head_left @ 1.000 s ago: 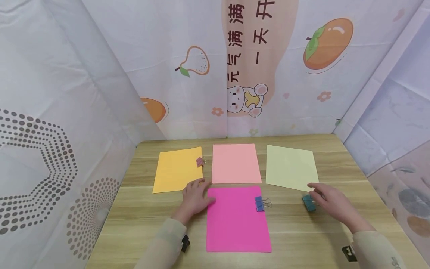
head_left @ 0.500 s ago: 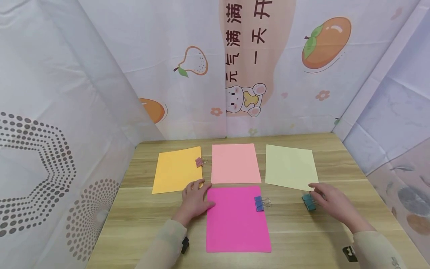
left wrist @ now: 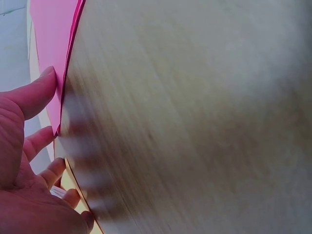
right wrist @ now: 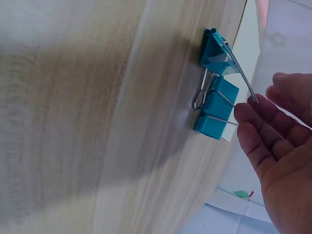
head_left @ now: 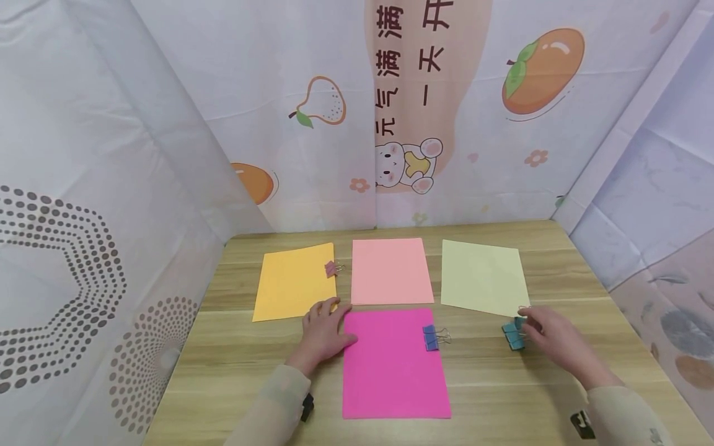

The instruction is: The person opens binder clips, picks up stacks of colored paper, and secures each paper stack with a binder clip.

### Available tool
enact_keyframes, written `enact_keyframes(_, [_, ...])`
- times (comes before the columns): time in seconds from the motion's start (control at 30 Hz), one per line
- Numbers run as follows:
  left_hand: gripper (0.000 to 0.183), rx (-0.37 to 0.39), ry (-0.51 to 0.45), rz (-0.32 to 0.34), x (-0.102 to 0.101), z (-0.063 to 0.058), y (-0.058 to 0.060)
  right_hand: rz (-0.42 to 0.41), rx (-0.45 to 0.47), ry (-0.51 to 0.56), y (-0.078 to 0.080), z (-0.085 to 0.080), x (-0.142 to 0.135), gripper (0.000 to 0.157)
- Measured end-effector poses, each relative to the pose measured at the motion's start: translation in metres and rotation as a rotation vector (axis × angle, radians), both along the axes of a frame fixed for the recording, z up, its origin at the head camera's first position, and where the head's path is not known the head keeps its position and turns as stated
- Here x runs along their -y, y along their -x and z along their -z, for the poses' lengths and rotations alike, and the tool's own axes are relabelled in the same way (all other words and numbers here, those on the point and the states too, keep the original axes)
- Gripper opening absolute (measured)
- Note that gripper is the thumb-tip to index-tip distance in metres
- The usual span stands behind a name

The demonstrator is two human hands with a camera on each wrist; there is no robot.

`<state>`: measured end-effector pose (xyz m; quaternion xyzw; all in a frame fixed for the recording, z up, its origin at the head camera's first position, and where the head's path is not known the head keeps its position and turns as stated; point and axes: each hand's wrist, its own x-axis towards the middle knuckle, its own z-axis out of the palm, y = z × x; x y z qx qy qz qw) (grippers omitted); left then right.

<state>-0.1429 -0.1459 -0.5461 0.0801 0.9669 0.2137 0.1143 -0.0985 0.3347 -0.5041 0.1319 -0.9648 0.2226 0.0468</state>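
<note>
My left hand rests at the upper left corner of the magenta paper, thumb on its edge, other fingers spread near the yellow paper. In the left wrist view those fingers are loosely bent and hold nothing. My right hand is at two teal binder clips below the pale green paper. Its fingertips touch the wire handles, while the thumb stands apart from them. One teal clip is tilted up against the other.
A blue binder clip grips the magenta paper's right edge. A small pink clip sits on the yellow paper's right edge. Salmon paper lies at the back middle. A printed curtain hangs behind the wooden table.
My right fingers have drawn back slightly and curled more over the teal clips. A wire handle now shows by the fingertips, and more of the clips is visible. My left hand stays still.
</note>
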Motion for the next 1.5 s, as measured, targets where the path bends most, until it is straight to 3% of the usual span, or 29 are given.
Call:
enact_keyframes(0.17, [0.073, 0.002, -0.006, -0.001, -0.001, -0.002, -0.001, 0.012, -0.01, -0.015, -0.001, 0.005, -0.001, 0.028])
enact_keyframes(0.5, [0.071, -0.005, -0.015, -0.009, -0.002, -0.004, -0.003, 0.084, 0.165, -0.006, -0.001, 0.01, -0.005, 0.023])
enact_keyframes(0.8, [0.071, -0.012, -0.013, -0.012, -0.002, -0.001, -0.003, 0.106, 0.186, -0.007, -0.002, 0.015, -0.003, 0.011])
enact_keyframes(1.17, [0.072, -0.015, -0.025, -0.013, -0.001, 0.0, -0.003, 0.184, 0.289, 0.033, -0.007, 0.014, -0.006, 0.034])
enact_keyframes(1.5, [0.071, -0.011, -0.029, -0.007, -0.002, -0.004, -0.004, 0.182, 0.288, 0.079, -0.011, 0.017, -0.006, 0.022])
